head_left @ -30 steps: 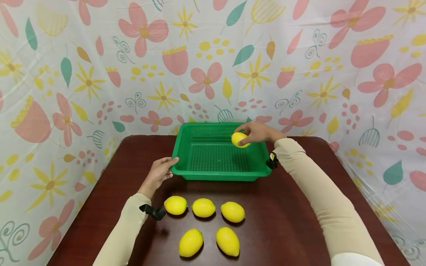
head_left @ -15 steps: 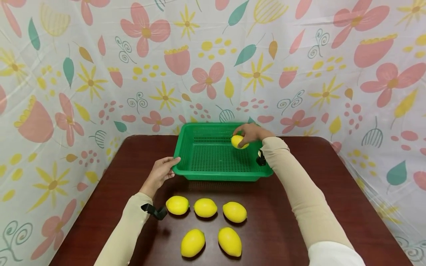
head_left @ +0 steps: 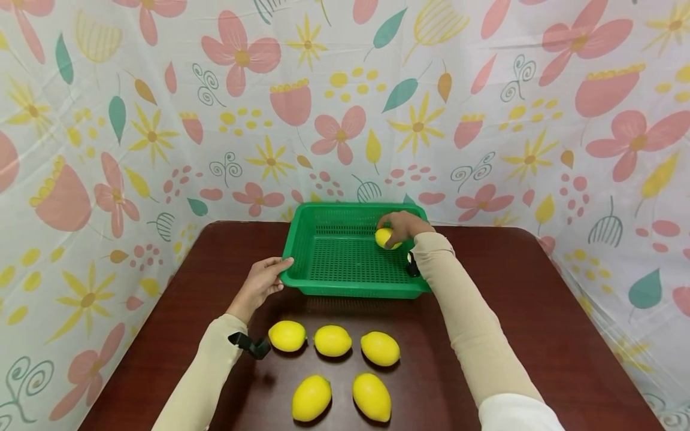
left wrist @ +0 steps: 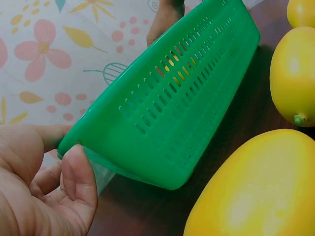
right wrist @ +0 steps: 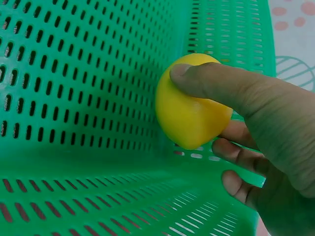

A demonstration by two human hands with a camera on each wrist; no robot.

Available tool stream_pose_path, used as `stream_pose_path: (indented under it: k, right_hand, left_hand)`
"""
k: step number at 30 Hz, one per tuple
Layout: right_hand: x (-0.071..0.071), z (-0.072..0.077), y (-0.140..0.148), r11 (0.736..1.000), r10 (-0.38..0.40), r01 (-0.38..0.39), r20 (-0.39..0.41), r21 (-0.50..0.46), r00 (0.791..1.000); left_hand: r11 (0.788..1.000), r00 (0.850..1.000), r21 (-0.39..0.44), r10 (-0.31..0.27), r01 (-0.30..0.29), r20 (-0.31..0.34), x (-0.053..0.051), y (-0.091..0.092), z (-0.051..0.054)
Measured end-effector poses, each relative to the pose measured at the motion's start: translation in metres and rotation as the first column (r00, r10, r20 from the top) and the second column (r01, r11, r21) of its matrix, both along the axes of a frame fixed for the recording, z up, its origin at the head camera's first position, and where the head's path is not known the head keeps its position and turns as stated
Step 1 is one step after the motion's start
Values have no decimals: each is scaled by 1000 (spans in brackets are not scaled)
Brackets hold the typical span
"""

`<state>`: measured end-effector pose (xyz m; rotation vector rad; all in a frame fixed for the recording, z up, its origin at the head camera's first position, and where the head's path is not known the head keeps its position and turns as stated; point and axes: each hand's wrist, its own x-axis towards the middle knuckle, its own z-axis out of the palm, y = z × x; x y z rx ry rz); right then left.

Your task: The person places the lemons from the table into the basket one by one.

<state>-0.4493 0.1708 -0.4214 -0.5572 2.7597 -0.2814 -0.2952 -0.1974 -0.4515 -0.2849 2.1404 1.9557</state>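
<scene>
A green plastic basket (head_left: 356,290) with slotted walls sits toward the back of the table. My left hand (head_left: 261,282) grips the rim at its left front corner, thumb on top and fingers beneath; the left wrist view shows this hand (left wrist: 54,182) pinching the rim. Inside the basket, at the right rear, my right hand (head_left: 405,227) holds a lemon (head_left: 384,237). In the right wrist view the thumb presses the near side of that lemon (right wrist: 189,113), low beside the basket's slotted surface (right wrist: 74,88). Whether the lemon touches the bottom I cannot tell.
Several lemons lie on the dark wooden table (head_left: 463,383) in front of the basket, in a back row with a middle lemon (head_left: 332,341) and a front pair with a left lemon (head_left: 311,398). A flowered curtain (head_left: 339,90) hangs behind the table.
My right hand has moved slightly left and lower into the basket with the lemon. The left hand keeps its grip on the rim; the lemons on the table stay put.
</scene>
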Motion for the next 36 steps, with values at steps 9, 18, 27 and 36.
stream_pose_path:
  k: [9, 18, 27, 36]
  right_hand:
    - [-2, -9, -2, 996, -38, 40, -25, 74, 999]
    - [9, 23, -4, 993, 2, 5, -64, 114, 998]
    - [39, 52, 1, 993, 109, -114, -110, -36, 988]
    - [119, 48, 11, 949, 27, -108, -267, -297, 963]
  left_hand:
    - [1000, 1000, -4, -4, 4, 8, 2, 1, -2]
    - [1000, 1000, -9, -10, 10, 1, 2, 1, 1]
    - [1000, 1000, 0, -12, 12, 11, 4, 0, 2]
    - [1000, 1000, 6, -5, 5, 7, 3, 0, 1]
